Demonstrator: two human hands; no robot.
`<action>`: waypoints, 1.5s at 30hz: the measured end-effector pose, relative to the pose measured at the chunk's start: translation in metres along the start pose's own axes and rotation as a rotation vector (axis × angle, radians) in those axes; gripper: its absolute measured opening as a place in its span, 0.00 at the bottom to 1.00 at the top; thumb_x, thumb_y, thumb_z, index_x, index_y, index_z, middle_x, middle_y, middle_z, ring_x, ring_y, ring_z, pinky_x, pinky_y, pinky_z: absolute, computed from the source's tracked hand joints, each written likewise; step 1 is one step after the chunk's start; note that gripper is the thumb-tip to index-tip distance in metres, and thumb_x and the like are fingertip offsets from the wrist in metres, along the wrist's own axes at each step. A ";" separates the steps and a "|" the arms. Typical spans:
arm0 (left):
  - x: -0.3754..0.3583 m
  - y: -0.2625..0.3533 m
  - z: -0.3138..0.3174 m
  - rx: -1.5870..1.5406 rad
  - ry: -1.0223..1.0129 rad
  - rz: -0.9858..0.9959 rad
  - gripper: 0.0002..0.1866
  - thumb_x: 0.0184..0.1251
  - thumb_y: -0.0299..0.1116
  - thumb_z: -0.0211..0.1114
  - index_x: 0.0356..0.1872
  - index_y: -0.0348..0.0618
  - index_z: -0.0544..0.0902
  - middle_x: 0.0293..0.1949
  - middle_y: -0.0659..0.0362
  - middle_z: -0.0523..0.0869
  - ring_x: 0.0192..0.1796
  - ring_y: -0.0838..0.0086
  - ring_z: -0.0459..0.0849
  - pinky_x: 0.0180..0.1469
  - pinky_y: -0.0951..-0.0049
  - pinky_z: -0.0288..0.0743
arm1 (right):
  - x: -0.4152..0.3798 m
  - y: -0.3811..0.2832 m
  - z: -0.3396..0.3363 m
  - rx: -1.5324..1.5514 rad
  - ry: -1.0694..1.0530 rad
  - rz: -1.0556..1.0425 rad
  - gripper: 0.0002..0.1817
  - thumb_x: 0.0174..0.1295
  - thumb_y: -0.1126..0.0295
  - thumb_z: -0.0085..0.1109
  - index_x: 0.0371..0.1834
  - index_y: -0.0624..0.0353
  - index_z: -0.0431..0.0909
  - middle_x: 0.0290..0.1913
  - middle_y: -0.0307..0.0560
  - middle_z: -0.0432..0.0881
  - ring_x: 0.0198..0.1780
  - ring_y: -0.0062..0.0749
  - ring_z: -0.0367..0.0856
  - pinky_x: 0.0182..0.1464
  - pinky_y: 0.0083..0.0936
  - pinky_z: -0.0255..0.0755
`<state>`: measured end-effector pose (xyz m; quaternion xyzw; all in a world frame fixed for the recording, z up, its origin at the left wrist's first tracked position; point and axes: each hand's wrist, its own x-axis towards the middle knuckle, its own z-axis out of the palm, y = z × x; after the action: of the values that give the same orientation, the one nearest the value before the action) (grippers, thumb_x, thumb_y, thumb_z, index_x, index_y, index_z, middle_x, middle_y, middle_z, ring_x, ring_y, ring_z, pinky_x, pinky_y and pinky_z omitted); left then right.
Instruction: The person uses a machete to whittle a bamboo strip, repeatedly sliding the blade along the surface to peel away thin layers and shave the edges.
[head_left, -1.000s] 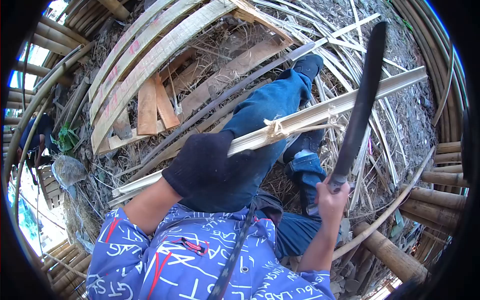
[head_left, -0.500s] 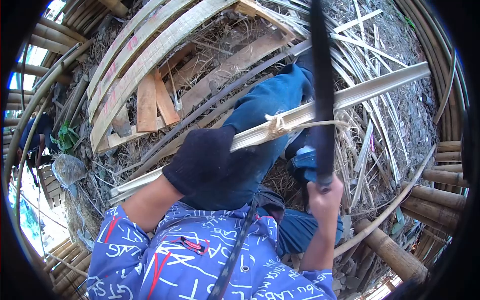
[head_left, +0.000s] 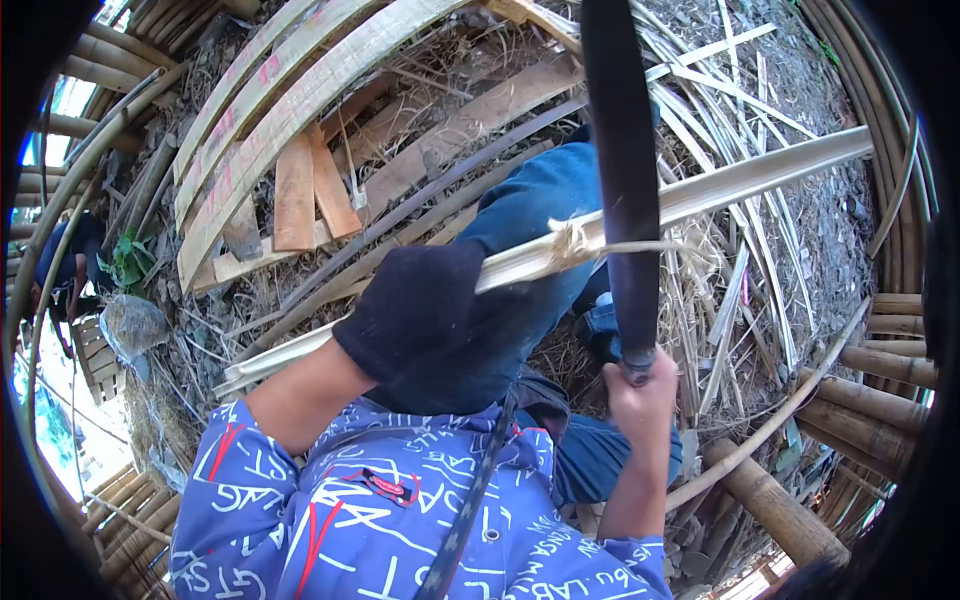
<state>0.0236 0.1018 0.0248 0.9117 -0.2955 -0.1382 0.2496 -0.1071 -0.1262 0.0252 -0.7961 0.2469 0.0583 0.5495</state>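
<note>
A black glove covers my left hand (head_left: 415, 310), which is closed around a long pale bamboo strip (head_left: 765, 178) lying slantwise across my leg. My bare right hand (head_left: 642, 398) grips the handle of a large dark-bladed knife (head_left: 628, 180). The blade points away from me and crosses over the strip, to the right of my left hand. At the blade's left side a frayed, curled tuft (head_left: 572, 243) stands up on the strip. A thin sliver extends from it to the right, by the blade.
Curved wooden boards (head_left: 300, 105) lie at the upper left. Thin split strips (head_left: 735, 260) are scattered on the ground at right. A thick bamboo pole (head_left: 780, 505) is at lower right. Another person (head_left: 75, 265) is at the far left.
The knife has moved left along the strip, toward my left hand, and its broad side shows more. My gloved hand and the strip have shifted slightly right.
</note>
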 end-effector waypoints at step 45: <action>-0.002 0.001 -0.009 0.055 -0.005 0.052 0.16 0.56 0.41 0.66 0.33 0.37 0.77 0.26 0.44 0.81 0.31 0.47 0.81 0.32 0.54 0.72 | -0.008 0.002 -0.004 0.005 -0.122 0.036 0.10 0.45 0.83 0.53 0.33 0.67 0.74 0.20 0.34 0.68 0.24 0.14 0.63 0.26 0.17 0.60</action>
<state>0.0256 0.1057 0.0329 0.9100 -0.3233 -0.1256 0.2273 -0.1158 -0.1278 0.0285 -0.7850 0.2273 0.1161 0.5644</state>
